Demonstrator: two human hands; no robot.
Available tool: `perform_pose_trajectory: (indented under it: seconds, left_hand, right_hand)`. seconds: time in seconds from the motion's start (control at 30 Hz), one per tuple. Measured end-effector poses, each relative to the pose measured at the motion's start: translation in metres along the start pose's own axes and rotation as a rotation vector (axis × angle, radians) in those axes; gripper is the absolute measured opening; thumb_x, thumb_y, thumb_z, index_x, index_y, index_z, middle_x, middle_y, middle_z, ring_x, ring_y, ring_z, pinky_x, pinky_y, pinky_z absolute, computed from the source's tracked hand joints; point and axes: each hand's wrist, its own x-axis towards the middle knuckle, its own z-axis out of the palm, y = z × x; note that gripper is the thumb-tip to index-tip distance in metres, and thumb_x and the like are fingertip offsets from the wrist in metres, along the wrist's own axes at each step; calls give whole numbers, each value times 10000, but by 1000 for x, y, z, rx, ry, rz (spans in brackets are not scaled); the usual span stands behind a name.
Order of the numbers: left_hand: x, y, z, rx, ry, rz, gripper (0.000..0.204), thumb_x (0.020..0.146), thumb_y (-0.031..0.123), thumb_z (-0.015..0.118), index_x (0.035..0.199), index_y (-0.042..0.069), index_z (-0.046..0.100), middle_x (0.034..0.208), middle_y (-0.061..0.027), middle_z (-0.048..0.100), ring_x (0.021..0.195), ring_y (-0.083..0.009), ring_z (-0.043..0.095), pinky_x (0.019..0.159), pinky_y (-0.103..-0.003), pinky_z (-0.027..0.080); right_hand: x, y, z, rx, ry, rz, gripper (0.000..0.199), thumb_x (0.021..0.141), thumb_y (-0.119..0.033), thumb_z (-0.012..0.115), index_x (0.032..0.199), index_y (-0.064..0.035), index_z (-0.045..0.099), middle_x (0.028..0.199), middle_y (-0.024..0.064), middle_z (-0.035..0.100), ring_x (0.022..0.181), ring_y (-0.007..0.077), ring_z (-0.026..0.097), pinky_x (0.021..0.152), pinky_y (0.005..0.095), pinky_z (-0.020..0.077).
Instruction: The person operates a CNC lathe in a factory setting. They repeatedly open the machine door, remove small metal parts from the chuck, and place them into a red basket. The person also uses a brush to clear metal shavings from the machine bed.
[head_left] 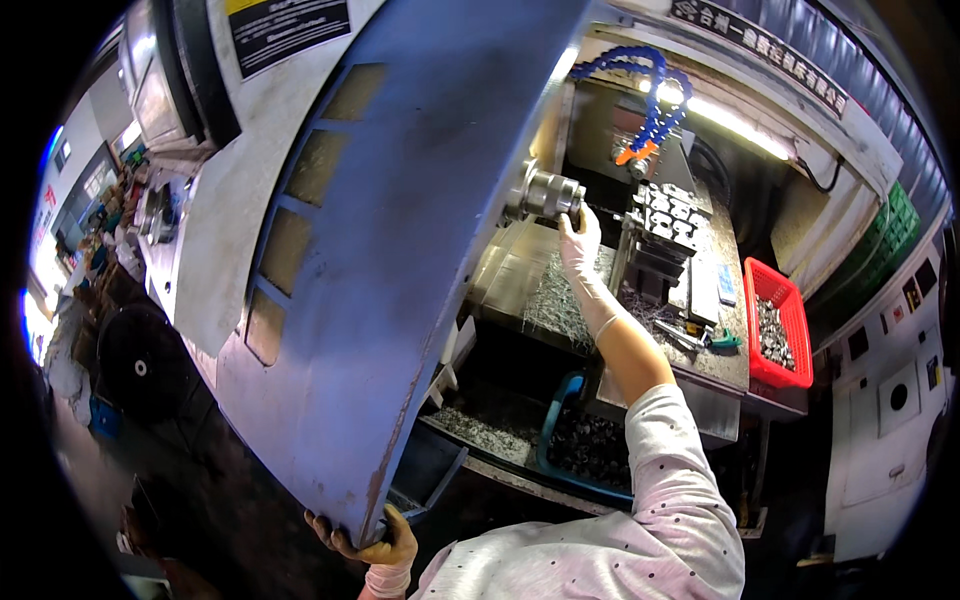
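Blue, scuffed door [400, 220] in left hand's grip [397, 545]; right hand [580, 245] at cylindrical metal chuck [545, 194], grip unclear

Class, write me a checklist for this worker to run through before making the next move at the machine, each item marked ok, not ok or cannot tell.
1. Right hand clear of the chuck: not ok, its fingers are at the front end.
2. Chuck at a standstill: cannot tell from one still picture.
3. Left hand gripping the blue door: ok, at its lower edge.
4. Doorway closed off: not ok, the right arm reaches through the opening.
5. Orange nozzle apart from the right hand: ok.
6. Red basket upright: ok, with small metal parts inside.
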Motion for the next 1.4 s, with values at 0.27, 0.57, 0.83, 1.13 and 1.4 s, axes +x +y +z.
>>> perform_pose_trajectory:
  seconds: [0.27, 0.57, 0.83, 1.13, 1.4]
  left_hand:
    - [110, -64, -33, -32, 96, 85, 466, 730, 95, 511, 1145, -10, 328, 1113, -209, 414, 1040, -355, 401, 891, -436, 298]
    - [333, -185, 39, -40, 23, 162, 385, 632, -98, 414, 978, 43, 508, 961, -111, 538, 958, -251, 487, 823, -315, 367]
    - [361, -200, 62, 15, 29, 7, 336, 614, -69, 429, 865, 77, 597, 729, -114, 605, 721, -254, 585, 650, -324, 455]
    - [293, -86, 27, -306, -92, 252, 504, 695, 221, 607, 1134, 64, 415, 1098, -144, 446, 1015, -301, 428, 862, -368, 341]
    - [287, -34, 28, 212, -255, 92, 762, 583, 386, 672, 1180, 45, 344, 1048, -197, 433, 931, -348, 454, 821, -411, 374]
  right_hand:
    - [15, -79, -5, 145, 64, 343, 285, 745, -242, 598, 703, 39, 613, 649, 87, 611, 545, 133, 561, 529, 275, 451]
    - [-2, -26, 19, -122, 120, 364, 471, 714, -416, 571, 820, 37, 503, 713, 127, 532, 631, 226, 523, 578, 338, 431]
    - [-5, -30, 18, -135, 100, 353, 481, 716, -408, 577, 902, 22, 468, 824, 135, 482, 719, 231, 506, 641, 343, 420]
    - [10, -28, 21, -283, 175, 343, 462, 739, -423, 556, 860, 17, 484, 801, 136, 506, 690, 247, 530, 617, 349, 446]
    - [30, 23, -4, 7, -21, 434, 324, 700, -241, 617, 823, 49, 544, 706, 131, 593, 628, 182, 563, 540, 259, 476]
